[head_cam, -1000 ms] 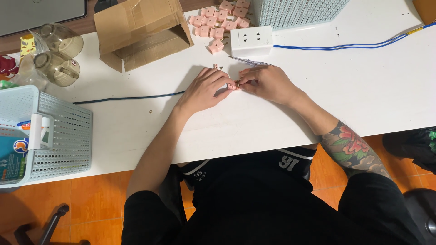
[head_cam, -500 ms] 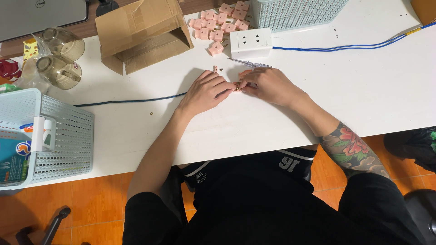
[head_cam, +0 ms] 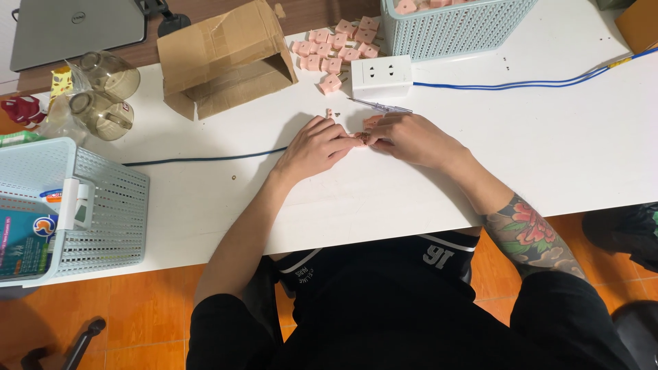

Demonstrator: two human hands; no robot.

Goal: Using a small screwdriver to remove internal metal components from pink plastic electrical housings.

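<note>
While pinched by both hands' [head_cam: 317, 145] [head_cam: 410, 137] grip, small pink piece [head_cam: 360, 138] mid-table [head_cam: 562, 157], far from edges.

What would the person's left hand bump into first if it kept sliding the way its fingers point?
The left hand points right, toward the right hand. It would first meet the small pink part pinched between them, then the right hand's fingers; they already nearly touch.

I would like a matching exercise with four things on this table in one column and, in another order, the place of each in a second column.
1. cardboard box
2. white socket block
3. small pink part
4. blue cable

a. between the fingertips of both hands
b. left of the left hand
c. far left, lying open on its side
d. in front of the far basket

Pairs: 1-c, 2-d, 3-a, 4-b
</note>
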